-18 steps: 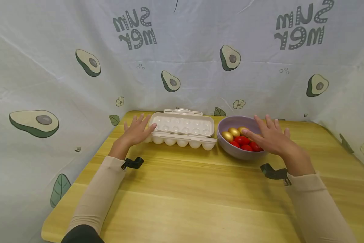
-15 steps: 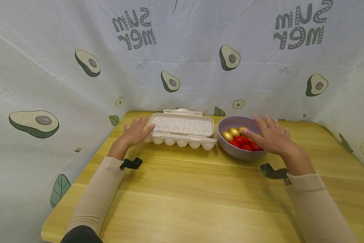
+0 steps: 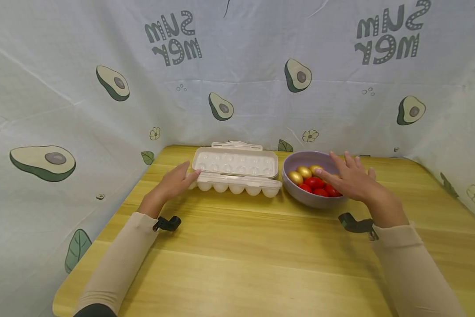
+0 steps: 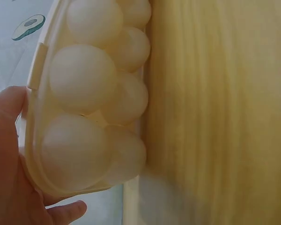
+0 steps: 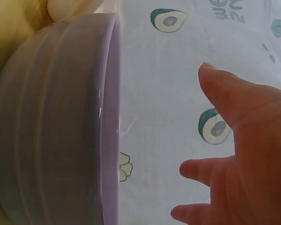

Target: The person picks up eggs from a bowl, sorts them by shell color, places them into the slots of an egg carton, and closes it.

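Note:
A cream plastic egg carton point(image 3: 235, 160) stands open at the back of the table, its round cups bulging toward me. At its left end my left hand point(image 3: 168, 185) has the thumb on the rim and the other fingers behind and below. The left wrist view shows the carton's cups point(image 4: 82, 79) close up, with the thumb and one fingertip around its end. Right of the carton is a purple bowl point(image 3: 313, 200) with several gold eggs point(image 3: 295, 177) and red eggs point(image 3: 314, 182). Above its right side hovers my right hand point(image 3: 356, 180), fingers spread, holding nothing.
The wooden table point(image 3: 237, 259) stretches in front of both things. White cloth point(image 3: 257, 114) printed with avocados hangs behind the table and at its sides. A black camera mount sits on each wrist, the left mount point(image 3: 168, 223) and the right mount point(image 3: 355, 223).
My left hand has moved slightly down and its spread fingers have closed around the carton's left end. The right hand stays over the bowl. The whole view has shifted a little.

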`<act>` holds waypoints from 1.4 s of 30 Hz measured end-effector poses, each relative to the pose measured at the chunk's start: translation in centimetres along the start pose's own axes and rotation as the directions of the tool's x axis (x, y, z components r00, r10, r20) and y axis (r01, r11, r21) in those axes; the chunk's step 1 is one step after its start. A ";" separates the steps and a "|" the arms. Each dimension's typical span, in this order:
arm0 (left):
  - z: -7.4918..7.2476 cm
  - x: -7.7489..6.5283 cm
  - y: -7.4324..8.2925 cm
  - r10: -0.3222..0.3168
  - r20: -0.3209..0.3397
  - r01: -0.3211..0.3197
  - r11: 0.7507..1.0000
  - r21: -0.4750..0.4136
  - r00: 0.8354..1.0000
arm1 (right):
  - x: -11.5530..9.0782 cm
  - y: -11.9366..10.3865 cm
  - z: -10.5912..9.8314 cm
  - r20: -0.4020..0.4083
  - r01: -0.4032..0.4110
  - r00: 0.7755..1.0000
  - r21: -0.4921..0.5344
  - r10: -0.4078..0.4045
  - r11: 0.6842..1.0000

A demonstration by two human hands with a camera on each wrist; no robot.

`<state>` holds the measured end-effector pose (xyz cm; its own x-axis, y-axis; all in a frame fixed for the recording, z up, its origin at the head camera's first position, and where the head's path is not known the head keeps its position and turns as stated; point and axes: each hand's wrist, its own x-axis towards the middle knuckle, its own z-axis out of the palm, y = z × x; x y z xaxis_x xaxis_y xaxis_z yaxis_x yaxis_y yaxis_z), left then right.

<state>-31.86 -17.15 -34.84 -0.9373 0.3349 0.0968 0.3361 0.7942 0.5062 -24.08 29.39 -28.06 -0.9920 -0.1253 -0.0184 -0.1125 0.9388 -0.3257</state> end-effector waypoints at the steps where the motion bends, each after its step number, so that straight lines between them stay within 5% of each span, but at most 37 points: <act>1: 0.1 -0.1 -0.1 0.023 -0.004 -0.024 0.999 -0.029 1.000 | 0.0 0.0 0.0 0.003 0.000 1.000 0.005 0.000 1.000; 9: 1.4 -1.4 -0.7 0.189 -0.090 -0.204 0.959 -0.198 0.978 | 0.1 0.0 0.2 -0.001 0.026 1.000 -0.010 -0.026 1.000; 17: 2.2 -2.5 -0.8 0.068 -0.051 -0.076 0.984 -0.161 0.996 | 0.3 0.4 0.4 -0.009 0.055 0.998 0.007 -0.055 0.998; 22: 2.6 -2.7 -1.2 0.046 -0.034 -0.051 0.985 -0.166 0.998 | 0.5 0.5 0.5 -0.029 0.082 0.996 0.047 -0.081 0.996; 32: 3.4 -3.3 -1.7 0.055 -0.068 -0.066 0.982 -0.177 0.996 | 1.3 0.6 0.6 -0.114 0.189 0.979 0.175 -0.170 0.966; 42: 4.1 -3.5 -2.0 0.084 -0.095 -0.102 0.974 -0.203 0.992 | 1.4 1.1 0.6 -0.087 0.145 0.988 0.228 -0.128 0.963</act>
<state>-28.90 -17.86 -39.68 -0.9104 0.3509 0.2194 0.4037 0.6363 0.6574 -25.61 30.09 -29.03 -0.9706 -0.2163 0.1053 -0.2387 0.8128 -0.5314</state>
